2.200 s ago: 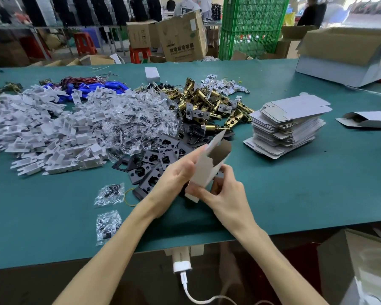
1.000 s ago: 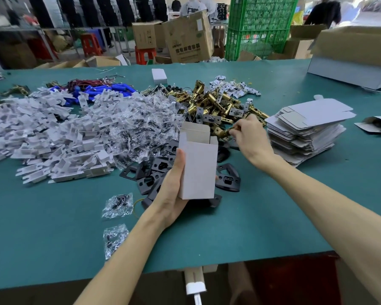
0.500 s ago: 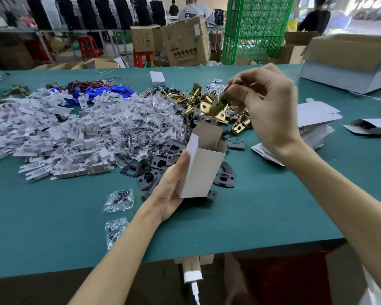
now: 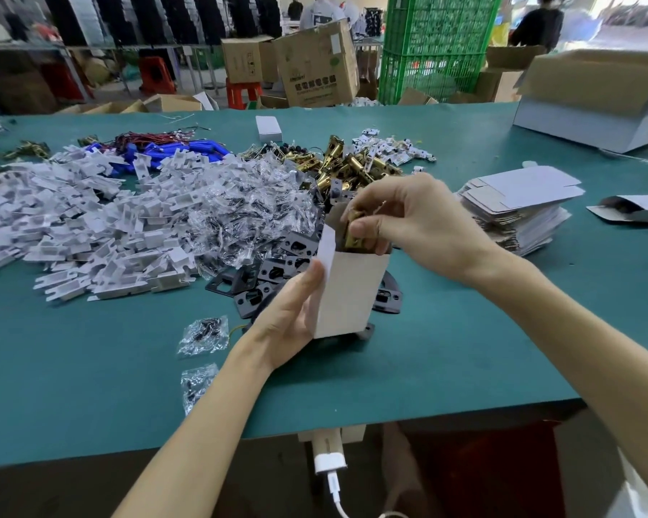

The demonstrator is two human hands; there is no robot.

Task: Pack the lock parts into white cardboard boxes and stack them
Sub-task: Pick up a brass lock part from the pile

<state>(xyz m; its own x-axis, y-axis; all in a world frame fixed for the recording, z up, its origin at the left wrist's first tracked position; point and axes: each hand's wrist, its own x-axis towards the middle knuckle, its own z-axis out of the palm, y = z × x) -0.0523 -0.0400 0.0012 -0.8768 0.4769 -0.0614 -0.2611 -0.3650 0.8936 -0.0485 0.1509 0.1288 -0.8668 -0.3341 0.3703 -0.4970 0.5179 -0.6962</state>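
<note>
My left hand grips a small white cardboard box upright above the black plates, its top flaps open. My right hand pinches a brass latch and holds it partly inside the box's open top. Behind lies a heap of brass latches. A pile of black strike plates sits under and left of the box. A stack of flat white box blanks is at the right.
White plastic parts and clear screw bags cover the left of the green table. Two loose screw bags lie near the front edge. A large open carton stands far right; a folded box lies beside the blanks.
My right hand picked a brass latch from the heap, lifted it, and has come down so the latch is now entering the box. My left hand keeps holding the box.
</note>
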